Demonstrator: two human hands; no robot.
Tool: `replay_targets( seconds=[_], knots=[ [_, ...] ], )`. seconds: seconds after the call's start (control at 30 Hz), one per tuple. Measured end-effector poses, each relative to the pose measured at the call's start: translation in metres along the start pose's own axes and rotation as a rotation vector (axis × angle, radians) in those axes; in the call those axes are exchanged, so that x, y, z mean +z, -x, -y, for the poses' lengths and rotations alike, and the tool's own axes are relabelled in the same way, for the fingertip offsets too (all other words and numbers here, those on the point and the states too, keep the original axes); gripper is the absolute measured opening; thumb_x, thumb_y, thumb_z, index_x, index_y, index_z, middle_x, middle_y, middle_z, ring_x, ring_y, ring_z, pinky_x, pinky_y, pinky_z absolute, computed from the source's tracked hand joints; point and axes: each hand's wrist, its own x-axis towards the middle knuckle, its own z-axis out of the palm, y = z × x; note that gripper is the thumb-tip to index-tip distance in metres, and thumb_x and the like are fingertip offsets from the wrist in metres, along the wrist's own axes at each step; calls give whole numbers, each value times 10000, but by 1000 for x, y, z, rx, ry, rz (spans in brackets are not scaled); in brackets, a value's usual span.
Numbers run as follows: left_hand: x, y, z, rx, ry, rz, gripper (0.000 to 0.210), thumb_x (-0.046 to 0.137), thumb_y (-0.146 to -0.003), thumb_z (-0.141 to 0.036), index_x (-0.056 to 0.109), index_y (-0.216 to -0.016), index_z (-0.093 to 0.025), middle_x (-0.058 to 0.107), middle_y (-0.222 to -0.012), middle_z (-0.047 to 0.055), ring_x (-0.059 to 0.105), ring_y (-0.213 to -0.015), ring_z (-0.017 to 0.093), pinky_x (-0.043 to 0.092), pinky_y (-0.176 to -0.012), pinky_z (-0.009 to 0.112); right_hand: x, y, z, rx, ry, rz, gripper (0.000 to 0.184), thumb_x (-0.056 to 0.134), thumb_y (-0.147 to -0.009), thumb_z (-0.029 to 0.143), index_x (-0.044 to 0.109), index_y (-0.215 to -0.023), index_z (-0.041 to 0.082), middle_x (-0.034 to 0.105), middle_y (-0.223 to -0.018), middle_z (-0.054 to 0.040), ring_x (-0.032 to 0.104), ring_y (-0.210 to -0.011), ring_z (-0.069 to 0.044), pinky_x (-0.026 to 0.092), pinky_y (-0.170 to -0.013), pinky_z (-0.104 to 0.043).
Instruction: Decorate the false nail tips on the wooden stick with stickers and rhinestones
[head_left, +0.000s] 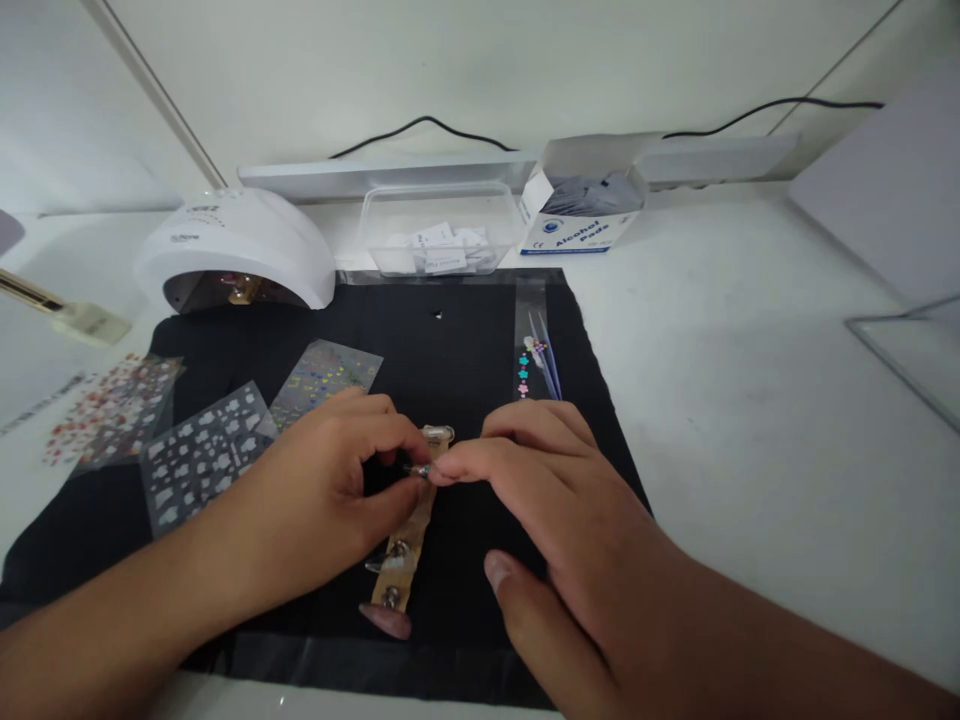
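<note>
My left hand (352, 470) is closed, thumb and index finger pinched at the sides of a small false nail (421, 470) with tiny coloured decorations. My right hand (547, 480) reaches in from the other side; its index fingertip touches that nail, while the thumb stays apart. Under my fingers runs a tan nail display strip (406, 545), partly hidden by my left hand. Lower on the strip sit a clear false nail (391, 562) and, at its near end, a pinkish one (386, 620). How the pinched nail meets the strip is hidden.
A black mat (465, 350) covers the table. Nail sticker sheets (206, 455) lie left; tweezers (549, 360) and a decoration strip (523, 375) lie right. Behind stand a white nail lamp (240, 235), a clear plastic box (439, 235) and an alcohol pads box (581, 225).
</note>
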Motion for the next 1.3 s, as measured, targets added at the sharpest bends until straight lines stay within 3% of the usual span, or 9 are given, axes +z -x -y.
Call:
replay_targets(
  seconds=[0.37, 0.73, 1.3],
  knots=[
    [0, -1, 2, 25, -10, -12, 137, 588, -866, -164, 682, -813, -248, 634, -784, -17, 561, -831, 186, 390, -732, 335, -15, -5, -4, -45, -43, 139, 456, 484, -659, 124, 535, -1109, 167, 664, -911, -75, 575, -836, -263, 422, -760, -457],
    [2, 0, 0, -30, 56, -17, 137, 591, -834, -132, 642, -744, -222, 587, -742, -27, 546, -783, 170, 386, -704, 317, -17, -5, -7, -80, -44, 141, 530, 462, -677, 146, 465, -1208, 154, 683, -1003, -91, 606, -928, -283, 435, -814, -474],
    [1, -1, 2, 51, 108, -46, 203, 609, -811, -56, 624, -689, -218, 571, -714, -53, 535, -734, 123, 388, -699, 272, -14, -2, -6, -64, -29, 142, 566, 453, -711, 154, 430, -1276, 126, 677, -1008, -104, 601, -947, -291, 404, -880, -520]
  ],
)
